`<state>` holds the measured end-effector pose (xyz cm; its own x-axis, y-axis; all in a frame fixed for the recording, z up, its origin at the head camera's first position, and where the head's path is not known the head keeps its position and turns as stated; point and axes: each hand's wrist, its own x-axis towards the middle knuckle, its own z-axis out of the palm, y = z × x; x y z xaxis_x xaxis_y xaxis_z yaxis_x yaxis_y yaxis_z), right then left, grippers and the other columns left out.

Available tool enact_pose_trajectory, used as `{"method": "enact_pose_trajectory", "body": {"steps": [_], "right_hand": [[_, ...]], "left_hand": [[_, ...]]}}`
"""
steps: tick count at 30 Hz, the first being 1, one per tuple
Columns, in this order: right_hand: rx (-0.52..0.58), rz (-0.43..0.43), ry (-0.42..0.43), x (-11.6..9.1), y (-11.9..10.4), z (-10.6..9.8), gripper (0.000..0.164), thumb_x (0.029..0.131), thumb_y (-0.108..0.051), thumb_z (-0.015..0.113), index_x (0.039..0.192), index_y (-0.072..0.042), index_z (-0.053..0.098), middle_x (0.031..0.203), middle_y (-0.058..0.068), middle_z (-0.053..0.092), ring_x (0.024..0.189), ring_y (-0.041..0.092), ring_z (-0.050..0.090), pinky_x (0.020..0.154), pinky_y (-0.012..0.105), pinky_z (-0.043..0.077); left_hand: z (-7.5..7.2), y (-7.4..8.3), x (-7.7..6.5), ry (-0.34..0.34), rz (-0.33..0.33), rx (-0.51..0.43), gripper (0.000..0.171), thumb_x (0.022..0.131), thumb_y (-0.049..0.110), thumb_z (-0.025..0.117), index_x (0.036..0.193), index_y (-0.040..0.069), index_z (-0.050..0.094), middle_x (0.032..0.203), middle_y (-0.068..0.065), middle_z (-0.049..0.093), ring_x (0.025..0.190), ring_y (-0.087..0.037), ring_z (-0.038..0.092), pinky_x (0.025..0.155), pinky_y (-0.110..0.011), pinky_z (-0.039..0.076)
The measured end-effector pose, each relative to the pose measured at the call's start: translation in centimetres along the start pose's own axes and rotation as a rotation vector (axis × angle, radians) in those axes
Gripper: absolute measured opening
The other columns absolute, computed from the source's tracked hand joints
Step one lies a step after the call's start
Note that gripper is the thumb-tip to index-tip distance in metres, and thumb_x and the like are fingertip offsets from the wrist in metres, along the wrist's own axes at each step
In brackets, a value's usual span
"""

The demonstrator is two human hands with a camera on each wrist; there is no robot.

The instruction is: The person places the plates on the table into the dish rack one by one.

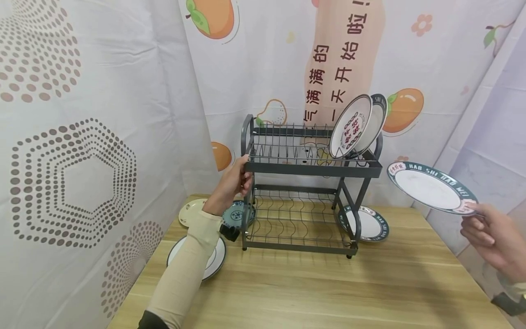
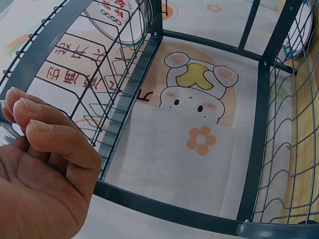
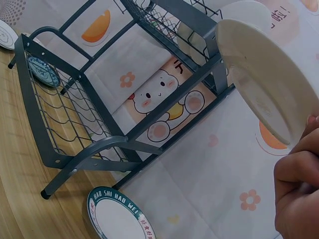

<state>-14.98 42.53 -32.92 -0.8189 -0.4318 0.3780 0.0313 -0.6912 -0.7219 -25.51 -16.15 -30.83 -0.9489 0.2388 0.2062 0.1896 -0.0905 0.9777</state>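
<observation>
A dark two-tier dish rack stands on the table, two plates leaning upright at the right end of its upper tier. My left hand grips the rack's upper left front corner; in the left wrist view the curled fingers lie at the upper tier's edge. Out to the right of the rack, my right hand pinches the rim of a white plate with a green lettered border. This plate hangs tilted in the air, and its pale underside shows in the right wrist view.
Another green-rimmed plate lies on the table behind the rack's right leg. At the left lie a cream plate, a blue patterned plate and a dark-rimmed white plate, partly behind my left arm. Printed curtains hang behind and beside the wooden table.
</observation>
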Motion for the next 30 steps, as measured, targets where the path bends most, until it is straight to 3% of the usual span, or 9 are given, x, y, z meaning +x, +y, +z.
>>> {"method": "enact_pose_trajectory", "body": {"steps": [8,13,30], "right_hand": [[-0.018,-0.017,0.031,0.4,-0.4,0.8,0.054,0.111,-0.004,0.006,0.138,0.009,0.050,0.066,0.006,0.014,0.046,0.012,0.008,0.042,0.020,0.004],[0.050,-0.026,-0.001,0.5,-0.5,1.2,0.055,0.110,-0.005,0.003,0.138,0.012,0.047,0.067,0.005,0.014,0.045,0.011,0.009,0.042,0.019,0.006],[0.037,-0.029,-0.055,1.2,-0.9,2.6,0.059,0.110,-0.006,0.000,0.139,0.014,0.048,0.065,0.005,0.015,0.043,0.012,0.010,0.042,0.020,0.006]], "left_hand": [[0.0,0.1,0.0,0.004,0.002,-0.005,0.058,0.104,0.061,0.045,0.074,0.011,0.043,0.058,-0.002,0.045,0.047,-0.015,0.041,0.047,-0.029,0.037],[0.0,0.0,0.1,0.003,-0.001,-0.005,0.058,0.104,0.062,0.045,0.075,0.011,0.042,0.058,-0.002,0.045,0.047,-0.015,0.041,0.047,-0.030,0.036],[0.1,0.2,0.0,-0.005,-0.012,-0.011,0.059,0.104,0.063,0.044,0.074,0.012,0.041,0.058,-0.002,0.046,0.047,-0.015,0.041,0.046,-0.030,0.036]]}}
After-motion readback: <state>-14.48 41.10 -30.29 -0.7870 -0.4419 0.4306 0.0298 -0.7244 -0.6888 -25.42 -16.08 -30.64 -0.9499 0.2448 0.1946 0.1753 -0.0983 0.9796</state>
